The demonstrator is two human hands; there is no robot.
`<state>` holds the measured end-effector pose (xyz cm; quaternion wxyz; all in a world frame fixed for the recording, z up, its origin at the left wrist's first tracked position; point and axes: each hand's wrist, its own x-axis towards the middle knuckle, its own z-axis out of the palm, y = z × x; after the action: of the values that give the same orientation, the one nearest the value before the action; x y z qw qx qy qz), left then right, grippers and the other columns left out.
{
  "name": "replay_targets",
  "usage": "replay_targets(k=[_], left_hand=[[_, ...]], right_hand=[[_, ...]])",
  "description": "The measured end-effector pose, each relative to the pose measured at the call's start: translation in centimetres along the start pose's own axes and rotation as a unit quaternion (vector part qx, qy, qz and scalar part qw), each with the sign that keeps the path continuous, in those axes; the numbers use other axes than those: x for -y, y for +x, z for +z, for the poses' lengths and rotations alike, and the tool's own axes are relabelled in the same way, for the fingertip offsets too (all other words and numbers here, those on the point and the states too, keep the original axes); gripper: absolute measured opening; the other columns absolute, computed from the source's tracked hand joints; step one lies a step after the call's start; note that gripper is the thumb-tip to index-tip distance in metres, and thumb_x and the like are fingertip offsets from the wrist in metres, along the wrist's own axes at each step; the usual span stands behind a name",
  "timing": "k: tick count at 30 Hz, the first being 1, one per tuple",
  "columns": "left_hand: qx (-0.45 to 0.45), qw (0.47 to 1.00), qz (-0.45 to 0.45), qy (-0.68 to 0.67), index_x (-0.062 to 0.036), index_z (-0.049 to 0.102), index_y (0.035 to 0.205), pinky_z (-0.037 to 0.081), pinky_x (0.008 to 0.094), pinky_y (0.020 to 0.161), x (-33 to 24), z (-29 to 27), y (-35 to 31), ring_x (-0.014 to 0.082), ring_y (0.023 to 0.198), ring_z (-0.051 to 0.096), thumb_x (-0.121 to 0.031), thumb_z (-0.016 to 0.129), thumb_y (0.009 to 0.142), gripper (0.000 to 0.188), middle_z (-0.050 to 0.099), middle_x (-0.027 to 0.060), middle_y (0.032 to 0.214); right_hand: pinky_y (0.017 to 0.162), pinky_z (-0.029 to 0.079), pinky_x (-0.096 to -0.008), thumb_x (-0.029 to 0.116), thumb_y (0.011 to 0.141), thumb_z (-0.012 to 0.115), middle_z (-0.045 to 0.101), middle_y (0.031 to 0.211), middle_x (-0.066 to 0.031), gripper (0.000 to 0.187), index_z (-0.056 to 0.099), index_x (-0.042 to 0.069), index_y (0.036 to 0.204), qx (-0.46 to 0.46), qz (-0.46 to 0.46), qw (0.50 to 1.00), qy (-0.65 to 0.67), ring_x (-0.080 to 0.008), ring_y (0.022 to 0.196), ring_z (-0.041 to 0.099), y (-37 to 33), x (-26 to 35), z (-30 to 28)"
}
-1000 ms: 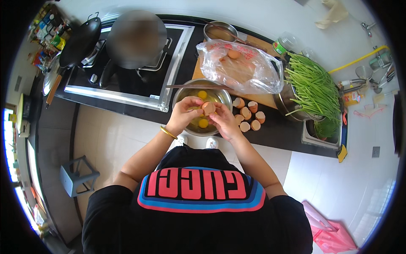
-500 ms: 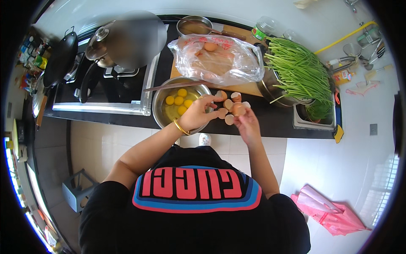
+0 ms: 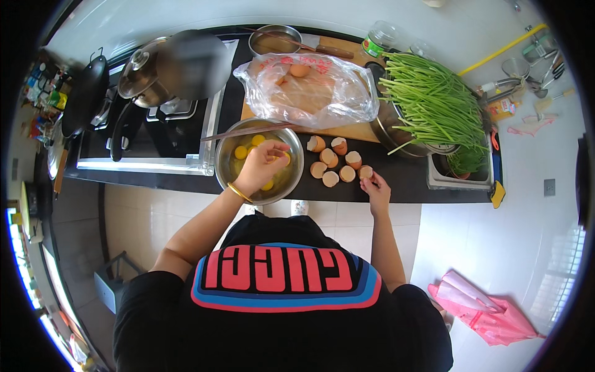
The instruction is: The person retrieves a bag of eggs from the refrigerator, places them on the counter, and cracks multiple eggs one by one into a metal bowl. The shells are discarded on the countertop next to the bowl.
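Note:
My left hand is over the metal bowl, its fingertips drawn together; whether anything is between them I cannot make out. Several raw eggs with yellow yolks lie in the bowl, partly covered by that hand. Wooden chopsticks rest across the bowl's far rim. To the right, my right hand grips an empty eggshell by its edge, low on the dark counter. Several other broken brown shells stand grouped just left of it, most with their openings up.
A clear plastic bag with an egg covers the cutting board. Green stalks are heaped over a pot at right, beside a sink. The stove with pots is at left; a small bowl stands behind.
My left hand has moved left from beside the shells to over the bowl. My right hand has come down and right with an eggshell, apart from my left hand.

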<state>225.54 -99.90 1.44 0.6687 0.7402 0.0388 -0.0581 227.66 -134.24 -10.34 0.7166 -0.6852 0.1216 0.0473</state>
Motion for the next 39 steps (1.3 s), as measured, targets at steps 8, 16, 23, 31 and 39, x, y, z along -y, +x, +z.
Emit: replay_targets(k=[8,16,23,31,39], left_hand=[[-0.059,0.949,0.193,0.241,-0.0040,0.059,0.111,0.048,0.0323,0.083,-4.0,-3.6,5.1,0.0212,0.094,0.061,-0.009,0.062,0.083,0.028,0.063,0.0117,0.100],[0.040,0.811,0.190,0.552,-0.0106,0.058,0.115,0.041,0.0442,0.091,-3.4,-3.4,11.3,0.0300,0.106,0.056,-0.017,0.059,0.083,0.032,0.063,0.0130,0.105],[0.075,0.773,0.163,0.608,-0.0124,0.059,0.111,0.037,0.0432,0.089,-1.6,-4.4,14.1,0.0257,0.105,0.056,-0.015,0.055,0.084,0.028,0.064,0.0093,0.099],[0.079,0.755,0.132,0.637,-0.0166,0.062,0.107,0.035,0.0478,0.086,-0.9,-4.7,16.5,0.0245,0.102,0.058,-0.012,0.049,0.086,0.025,0.066,0.0081,0.096],[0.054,0.766,0.145,0.624,-0.0161,0.061,0.110,0.035,0.0503,0.085,-1.1,-4.9,16.9,0.0259,0.100,0.057,-0.012,0.046,0.087,0.028,0.064,0.0099,0.097]], right_hand=[[0.061,0.051,-0.0241,0.012,0.080,0.071,0.059,0.085,-0.0076,0.028,0.063,-0.001,0.104,-0.039,-0.181,0.923,-0.336,-0.0130,0.069,0.060,0.1,5.4,-0.4],[0.068,0.049,-0.0327,0.005,0.082,0.063,0.064,0.087,-0.0134,0.010,0.063,0.000,0.090,0.107,-0.444,0.859,-0.234,-0.0291,0.076,0.063,4.7,14.3,15.4],[0.074,0.050,-0.0342,0.003,0.080,0.061,0.066,0.085,-0.0098,0.015,0.065,0.004,0.094,0.304,-0.227,0.807,-0.453,-0.0269,0.080,0.064,15.1,11.0,21.8],[0.084,0.047,-0.0332,-0.006,0.075,0.059,0.065,0.104,-0.0095,0.041,0.061,0.009,0.113,0.487,-0.107,0.690,-0.524,-0.0233,0.098,0.060,16.3,13.3,23.0],[0.082,0.046,-0.0329,0.013,0.080,0.063,0.063,0.109,-0.0097,0.035,0.060,0.012,0.115,0.513,-0.096,0.621,-0.585,-0.0224,0.094,0.060,17.5,12.3,22.6]])
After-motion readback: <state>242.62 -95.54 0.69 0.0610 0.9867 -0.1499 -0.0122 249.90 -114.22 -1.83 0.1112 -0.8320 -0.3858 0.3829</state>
